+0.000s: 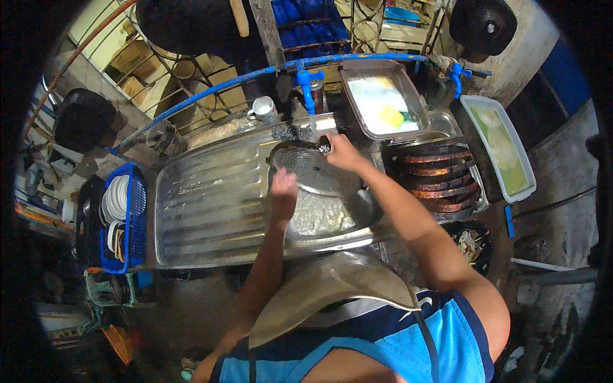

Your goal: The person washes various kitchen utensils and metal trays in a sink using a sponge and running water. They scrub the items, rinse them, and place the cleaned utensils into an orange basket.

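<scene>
A round dark metal pan [316, 167] with ring marks on its face is held tilted over the steel sink basin [316, 215]. My right hand [342, 152] grips its far edge, close to a dark shiny part whose kind I cannot tell. My left hand [283, 187], blurred, is at the pan's near left edge; its finger shape is unclear. Above the pan stands a blue tap [306, 88], with what looks like a thin stream of water under it. A dark mesh scourer [292, 132] seems to lie on the sink's back edge.
Left of the basin runs a ribbed drainboard [215, 201], then a blue basket [125, 258] of white dishes. A brown tub [354, 100] of suds holds a yellow sponge [391, 116]. Several stacked pans [440, 179] and a greenish-water container [526, 167] stand right. A mug [263, 108] sits behind.
</scene>
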Tool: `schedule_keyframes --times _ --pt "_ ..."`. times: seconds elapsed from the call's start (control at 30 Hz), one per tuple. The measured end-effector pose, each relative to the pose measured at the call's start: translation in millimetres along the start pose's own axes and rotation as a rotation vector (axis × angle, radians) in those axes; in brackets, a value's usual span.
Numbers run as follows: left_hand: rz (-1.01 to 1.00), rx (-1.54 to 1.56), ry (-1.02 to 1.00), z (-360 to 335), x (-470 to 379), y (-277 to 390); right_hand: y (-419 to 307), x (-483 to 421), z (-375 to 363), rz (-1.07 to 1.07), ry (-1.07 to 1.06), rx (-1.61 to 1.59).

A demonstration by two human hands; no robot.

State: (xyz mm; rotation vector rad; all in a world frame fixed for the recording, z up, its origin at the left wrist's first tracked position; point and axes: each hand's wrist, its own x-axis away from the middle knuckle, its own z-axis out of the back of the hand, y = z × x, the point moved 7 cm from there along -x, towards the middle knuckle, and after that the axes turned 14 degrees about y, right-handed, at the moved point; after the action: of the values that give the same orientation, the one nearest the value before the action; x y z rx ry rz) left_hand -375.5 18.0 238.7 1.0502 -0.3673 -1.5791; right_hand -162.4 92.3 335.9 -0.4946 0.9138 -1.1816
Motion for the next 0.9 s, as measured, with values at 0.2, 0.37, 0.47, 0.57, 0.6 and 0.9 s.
schedule_keyframes --times 0.2,0.37,0.47,0.57,0.6,0.9 --pt "-0.615 -0.252 0.185 31.3 -89.1 125.2 -27.1 -9.6 3.1 0.143 -0.032 0.057" --pt "-0.322 -0.196 -0.273 -32.5 -117.7 96.7 -45.5 -2.5 34.1 0.36 0.235 0.101" --pt "-0.228 -0.31 -0.27 -34.0 -113.5 75.4 -56.1 38.6 49.3 0.286 0.43 0.043" --pt "-0.244 -0.306 -0.254 -33.3 -111.3 86.3 7.4 92.4 -4.5 -0.126 0.024 -0.079" --pt "-0.277 -0.277 -0.222 -33.1 -112.0 92.1 26.2 103.7 -20.0 -0.058 0.034 0.0" --pt "-0.195 -0.377 -0.274 -34.8 -113.6 79.2 50.5 116.4 -79.6 0.107 0.062 0.384"
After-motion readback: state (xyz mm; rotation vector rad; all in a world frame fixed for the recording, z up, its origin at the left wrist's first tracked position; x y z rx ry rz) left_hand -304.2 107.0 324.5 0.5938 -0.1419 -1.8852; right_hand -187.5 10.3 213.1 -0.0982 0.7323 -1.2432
